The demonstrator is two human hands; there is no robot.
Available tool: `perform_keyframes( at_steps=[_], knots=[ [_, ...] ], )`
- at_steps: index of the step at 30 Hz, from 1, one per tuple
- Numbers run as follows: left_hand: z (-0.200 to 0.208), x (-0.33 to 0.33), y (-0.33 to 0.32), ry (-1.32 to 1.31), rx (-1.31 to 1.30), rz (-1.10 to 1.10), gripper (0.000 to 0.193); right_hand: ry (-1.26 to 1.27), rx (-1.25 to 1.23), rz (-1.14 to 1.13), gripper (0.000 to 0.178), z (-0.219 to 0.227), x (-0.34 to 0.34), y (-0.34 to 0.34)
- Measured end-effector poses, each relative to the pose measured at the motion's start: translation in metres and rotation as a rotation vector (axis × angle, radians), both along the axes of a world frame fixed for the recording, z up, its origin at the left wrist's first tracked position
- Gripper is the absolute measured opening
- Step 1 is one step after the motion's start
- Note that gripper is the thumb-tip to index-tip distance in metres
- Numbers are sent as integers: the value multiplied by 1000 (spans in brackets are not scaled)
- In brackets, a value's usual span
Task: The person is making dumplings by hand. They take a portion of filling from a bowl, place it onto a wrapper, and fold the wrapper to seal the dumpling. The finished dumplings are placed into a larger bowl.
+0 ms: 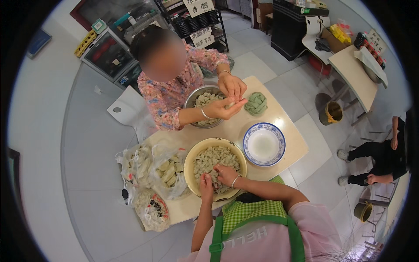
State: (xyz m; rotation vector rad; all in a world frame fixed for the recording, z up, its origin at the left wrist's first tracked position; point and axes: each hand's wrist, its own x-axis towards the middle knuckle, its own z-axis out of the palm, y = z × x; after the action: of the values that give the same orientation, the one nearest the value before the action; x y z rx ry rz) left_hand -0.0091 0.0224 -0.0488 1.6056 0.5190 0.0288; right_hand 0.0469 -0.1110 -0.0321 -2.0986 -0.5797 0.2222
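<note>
At the centre of the frame, the left hand [206, 187] and right hand [227, 175] curl their fingers over a round, cream-yellow basin [188, 170]; whether they grasp any of its pale, crumbly mixture [214, 157] cannot be told. The basin stands at the pale wooden worktop's [293, 150] near side, probably for easy reach, beside a clear plastic bag of greenish pieces [169, 172].

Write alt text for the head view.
A bare left hand and right hand are over a yellow basin of chopped food. Across the table, a co-worker in a floral top has a metal bowl close by.
</note>
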Motion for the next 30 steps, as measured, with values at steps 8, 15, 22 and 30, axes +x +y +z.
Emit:
perform_keyframes(
  at_steps=[8, 15, 22, 30],
  knots=[
    [35, -4, -13, -29, 609, -111, 25, 47, -146, 71, 14, 6, 3, 5],
    [62, 2, -21, -331, 916, -350, 20, -23, -83, -34, 22, 20, 37, -20],
    [86, 3, -1, -137, 591, -320, 11, -43, -442, 159, 35, 48, 22, 5],
    [43, 45, 121, -121, 1217, 1, 36, 227, -426, 380, 25, 11, 6, -2]
  ],
)
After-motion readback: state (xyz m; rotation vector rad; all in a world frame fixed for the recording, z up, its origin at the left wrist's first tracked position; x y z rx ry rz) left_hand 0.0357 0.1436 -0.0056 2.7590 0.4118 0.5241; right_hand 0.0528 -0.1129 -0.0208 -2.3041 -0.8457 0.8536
